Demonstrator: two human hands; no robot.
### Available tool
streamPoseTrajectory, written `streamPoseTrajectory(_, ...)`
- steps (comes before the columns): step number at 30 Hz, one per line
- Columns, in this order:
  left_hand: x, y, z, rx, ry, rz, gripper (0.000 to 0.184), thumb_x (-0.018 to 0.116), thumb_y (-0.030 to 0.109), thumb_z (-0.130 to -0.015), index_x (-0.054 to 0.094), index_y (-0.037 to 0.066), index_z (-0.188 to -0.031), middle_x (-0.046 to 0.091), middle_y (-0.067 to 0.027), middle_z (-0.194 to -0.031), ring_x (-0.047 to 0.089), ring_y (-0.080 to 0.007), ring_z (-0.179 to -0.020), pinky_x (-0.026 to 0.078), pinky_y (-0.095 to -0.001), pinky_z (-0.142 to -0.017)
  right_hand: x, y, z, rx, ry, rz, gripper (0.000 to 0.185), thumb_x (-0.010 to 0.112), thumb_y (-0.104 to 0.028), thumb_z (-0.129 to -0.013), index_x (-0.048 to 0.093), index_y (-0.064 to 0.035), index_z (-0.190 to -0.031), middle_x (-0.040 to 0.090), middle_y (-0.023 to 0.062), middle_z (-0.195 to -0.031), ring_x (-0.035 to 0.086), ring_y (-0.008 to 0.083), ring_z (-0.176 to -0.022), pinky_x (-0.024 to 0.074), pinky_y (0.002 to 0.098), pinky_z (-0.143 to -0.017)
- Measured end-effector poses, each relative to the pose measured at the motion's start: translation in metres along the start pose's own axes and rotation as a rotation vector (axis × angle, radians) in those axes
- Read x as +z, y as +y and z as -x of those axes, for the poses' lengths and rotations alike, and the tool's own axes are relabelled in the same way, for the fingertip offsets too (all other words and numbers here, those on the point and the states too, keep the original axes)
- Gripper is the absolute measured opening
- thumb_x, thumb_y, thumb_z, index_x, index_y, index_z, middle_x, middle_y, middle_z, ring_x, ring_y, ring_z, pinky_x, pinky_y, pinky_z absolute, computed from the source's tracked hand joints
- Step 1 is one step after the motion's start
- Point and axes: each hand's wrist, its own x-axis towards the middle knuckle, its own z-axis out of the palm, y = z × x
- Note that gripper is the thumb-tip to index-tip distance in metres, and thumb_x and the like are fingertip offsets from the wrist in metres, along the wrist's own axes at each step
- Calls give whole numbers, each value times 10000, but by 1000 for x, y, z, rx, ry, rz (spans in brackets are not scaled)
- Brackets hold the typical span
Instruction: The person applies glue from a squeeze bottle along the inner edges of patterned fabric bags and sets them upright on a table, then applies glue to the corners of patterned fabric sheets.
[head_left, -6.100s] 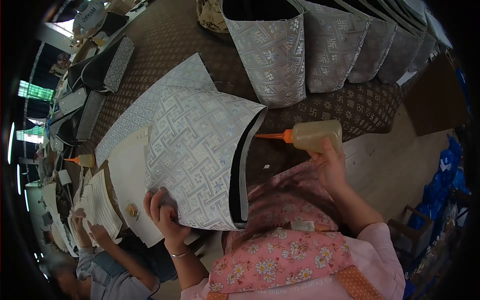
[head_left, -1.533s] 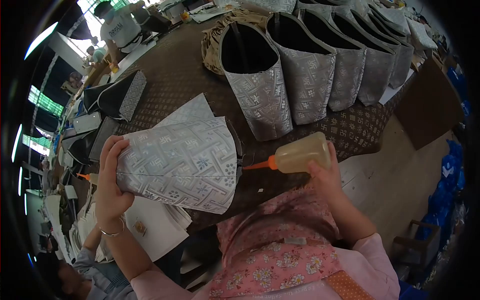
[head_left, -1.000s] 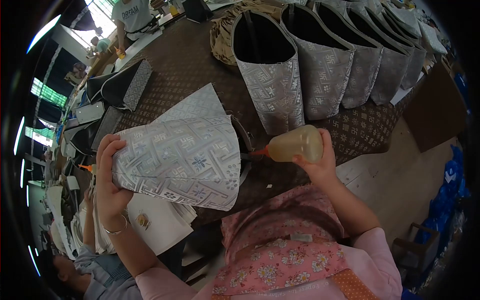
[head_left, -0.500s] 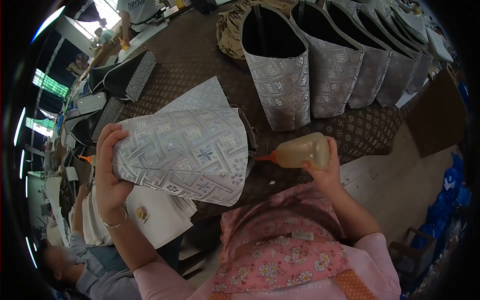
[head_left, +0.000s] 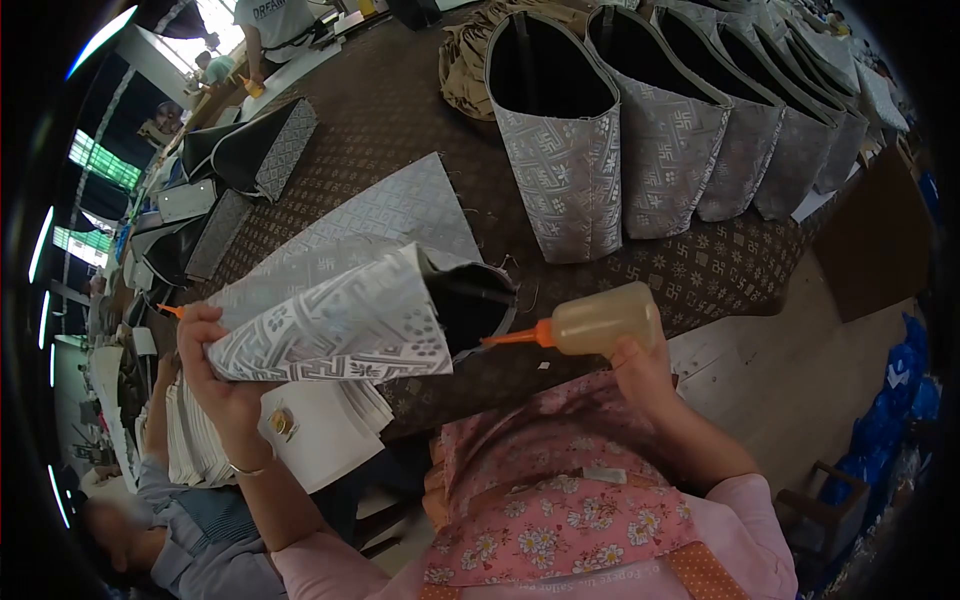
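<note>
A silver patterned fabric sleeve [head_left: 340,320] lies on its side, its dark open end facing right. My left hand [head_left: 218,385] grips its closed left end, fingers wrapped round the edge. My right hand [head_left: 643,372] is closed round a bottle of yellowish liquid [head_left: 605,318]. The bottle's orange nozzle points left, its tip at the lower rim of the sleeve's opening; whether it touches cannot be told. Behind the sleeve lies a flat piece of patterned cloth [head_left: 410,205] on the brown table cover [head_left: 350,130].
Several upright silver sleeves [head_left: 565,190] stand in a row at the back right, beside crumpled brown cloth [head_left: 465,70]. Black cases [head_left: 245,155] lie at the left. White sheets [head_left: 325,435] are near the table's front edge. A co-worker [head_left: 215,535] sits at lower left; another person [head_left: 275,25] stands beyond.
The sleeve has turned, so its dark opening now shows more and its right end is narrower to view. The bottle has shifted slightly left, its nozzle tip now at the lower rim.
</note>
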Motion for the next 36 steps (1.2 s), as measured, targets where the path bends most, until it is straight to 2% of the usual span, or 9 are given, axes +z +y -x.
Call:
streamPoseTrajectory(1,1,-4,14,-22,111,-19,566,816,200,-484,424,64,-870,446,-101,-1054,460,-229,-960,334,-339,-914,3,-5,-2,9,37,-159,589,619,-68,-827,266,-89,-1297,443,71,-1190,477,186,-1089,425,327,-907)
streamPoseTrajectory(5,29,-14,98,-74,183,-122,552,810,248,-582,362,79,-855,379,-102,-1029,438,-236,-983,336,-347,-907,-12,-16,-9,-50,4,-195,624,587,-26,-831,228,-108,-1335,418,78,-1232,479,216,-1109,431,352,-920)
streamPoseTrajectory(10,65,-26,171,-82,222,-284,531,794,252,-621,331,89,-827,336,-89,-999,415,-224,-969,351,-316,-854,-19,-15,-12,-117,252,55,632,656,-47,-790,278,-69,-1296,459,78,-1167,483,186,-1065,429,307,-899)
streamPoseTrajectory(12,64,-28,189,-254,232,-206,520,791,234,-602,336,92,-809,338,-80,-991,409,-204,-911,355,-296,-787,-19,-13,-15,-164,249,138,628,686,-75,-772,300,-60,-1267,466,74,-1141,481,170,-1044,425,295,-886)
streamPoseTrajectory(19,68,-29,183,-277,226,-254,484,771,213,-589,335,100,-765,337,-70,-976,387,-178,-851,332,-266,-706,-21,-3,-25,-302,297,535,615,746,-178,-745,336,-45,-1184,466,60,-1073,459,138,-989,397,267,-864)
streamPoseTrajectory(28,74,-36,192,-384,291,-234,522,786,268,-589,323,106,-767,342,-73,-981,380,-171,-833,320,-258,-694,-24,4,-32,-241,353,590,555,700,-199,-797,343,-36,-1188,482,65,-1074,463,138,-990,396,256,-858)
streamPoseTrajectory(32,72,-34,192,-319,234,-238,545,794,296,-584,321,104,-775,340,-76,-984,376,-178,-847,321,-264,-700,-31,9,-38,-156,344,540,532,686,-216,-810,355,-28,-1181,488,65,-1075,471,136,-983,396,255,-858)
streamPoseTrajectory(34,71,-33,191,-320,223,-229,550,795,301,-582,321,104,-778,339,-76,-984,375,-180,-852,321,-267,-701,-32,11,-43,-130,233,495,635,604,-179,-869,217,-31,-1350,479,94,-1153,504,178,-1039,434,305,-876)
streamPoseTrajectory(36,71,-27,187,-330,207,-238,553,794,308,-587,320,103,-782,337,-77,-980,373,-181,-844,321,-270,-700,-32,11,-43,-69,245,442,614,603,-169,-868,235,-34,-1340,486,94,-1150,508,185,-1047,438,314,-879)
